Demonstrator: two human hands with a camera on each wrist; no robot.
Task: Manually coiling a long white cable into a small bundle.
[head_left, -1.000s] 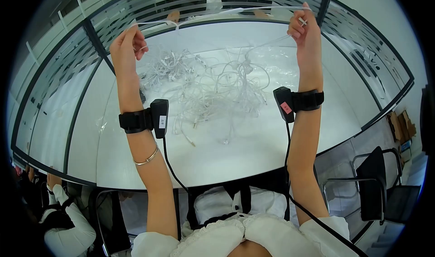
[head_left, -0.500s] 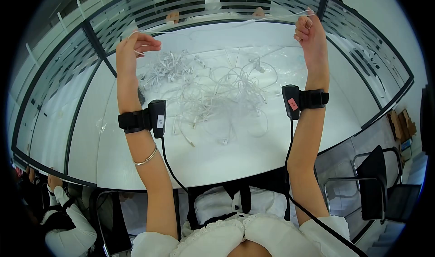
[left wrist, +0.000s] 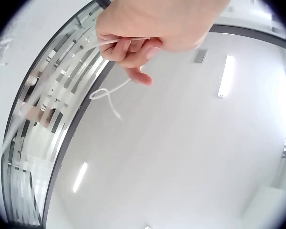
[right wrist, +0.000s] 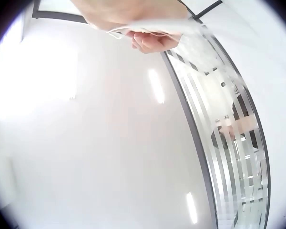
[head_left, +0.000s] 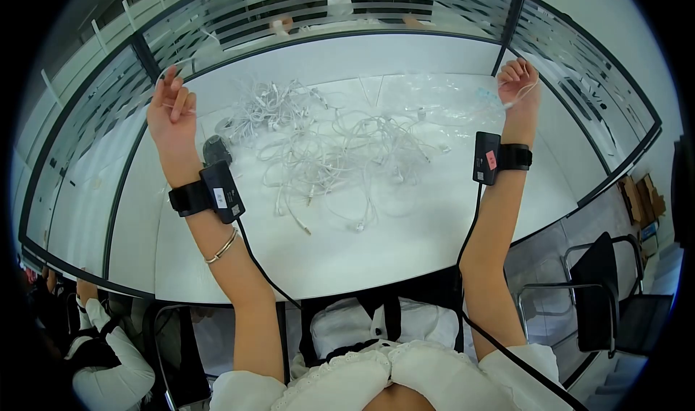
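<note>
My left hand [head_left: 171,114] is raised over the far left of the table, a thin white cable running through its curled fingers. In the left wrist view, a looped loose end of that cable [left wrist: 117,114] dangles beyond the fingers of the hand [left wrist: 133,33]. At the far right, my right hand [head_left: 519,92] has its fingers curled round white cable [head_left: 534,89]. The right wrist view has cable [right wrist: 115,34] crossing the hand [right wrist: 143,24], partly blurred. Between the hands and nearer me lies a tangle of white cables [head_left: 318,154], with a denser bunch [head_left: 274,107] behind it.
A dark rounded object [head_left: 216,150] lies beside the bunch, near my left wrist. Clear plastic [head_left: 449,96] covers part of the back right of the white table [head_left: 405,255]. A striped glass partition [head_left: 253,23] borders the far edge, with a person behind it.
Both hands have moved farther apart and lower in the head view, the left one outward to the left. The cable stretched between them earlier no longer spans that gap in the head view.
</note>
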